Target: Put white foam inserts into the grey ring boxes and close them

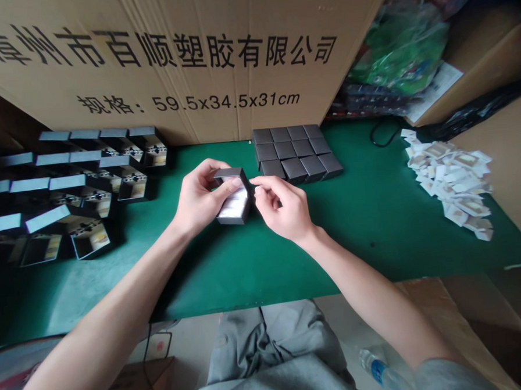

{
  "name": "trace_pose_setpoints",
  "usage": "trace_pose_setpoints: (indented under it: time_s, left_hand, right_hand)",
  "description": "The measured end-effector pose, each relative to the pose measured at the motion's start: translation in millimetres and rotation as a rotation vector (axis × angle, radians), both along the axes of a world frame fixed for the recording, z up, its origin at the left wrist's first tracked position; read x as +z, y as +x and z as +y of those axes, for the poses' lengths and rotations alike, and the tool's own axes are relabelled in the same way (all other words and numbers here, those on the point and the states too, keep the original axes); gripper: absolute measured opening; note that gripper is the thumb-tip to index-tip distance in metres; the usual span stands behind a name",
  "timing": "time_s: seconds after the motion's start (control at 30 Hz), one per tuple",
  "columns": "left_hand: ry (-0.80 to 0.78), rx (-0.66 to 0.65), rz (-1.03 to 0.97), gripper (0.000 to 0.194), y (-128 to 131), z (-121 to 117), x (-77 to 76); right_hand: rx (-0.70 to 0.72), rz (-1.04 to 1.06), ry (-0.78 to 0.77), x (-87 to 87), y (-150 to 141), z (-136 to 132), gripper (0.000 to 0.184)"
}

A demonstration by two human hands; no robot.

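My left hand (206,195) is wrapped round a small black hinged box (245,204), with the thumb across its open front. Pale white lining or an insert shows inside the box. At the box's right side is my right hand (285,204), its fingers curled and the fingertips close together. Whatever those fingertips hold, if anything, is too small to make out. Whether they touch the box is unclear. Behind my right hand stands a block of closed dark boxes (295,149) in tight rows.
Several open black boxes (90,236) stand in rows at left on the green tabletop (247,271). A pile of small white pieces (451,176) lies at right. A large cardboard carton (190,24) borders the back. A plastic bottle (378,369) lies below the table's front edge.
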State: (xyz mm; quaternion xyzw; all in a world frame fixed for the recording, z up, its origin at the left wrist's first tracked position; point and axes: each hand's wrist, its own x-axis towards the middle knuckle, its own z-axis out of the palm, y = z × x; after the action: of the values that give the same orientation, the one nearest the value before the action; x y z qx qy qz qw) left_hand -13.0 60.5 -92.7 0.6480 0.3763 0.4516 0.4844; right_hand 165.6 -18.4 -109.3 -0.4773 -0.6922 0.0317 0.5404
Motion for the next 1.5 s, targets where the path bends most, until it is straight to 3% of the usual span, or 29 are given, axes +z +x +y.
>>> trace_pose_setpoints:
  time_s: [0.5, 0.93, 1.23, 1.5]
  left_hand:
    - [-0.023, 0.008, 0.011, 0.05, 1, -5, 7.8]
    - [-0.088, 0.018, -0.061, 0.044, -1, -1, 0.4]
    - [-0.005, 0.034, -0.026, 0.038, 0, -1, -1.2]
    - [0.025, 0.122, -0.044, 0.03, 1, 2, -5.4]
  right_hand:
    - [-0.015, -0.016, -0.001, -0.4, -1, 0, 0.017]
    - [0.001, -0.027, 0.003, -0.8, 0, 0, 0.017]
    - [-0.004, -0.049, 0.0, 1.0, 0, -1, 0.018]
    - [0.093, -0.035, -0.017, 3.0, -3, -4, 0.019]
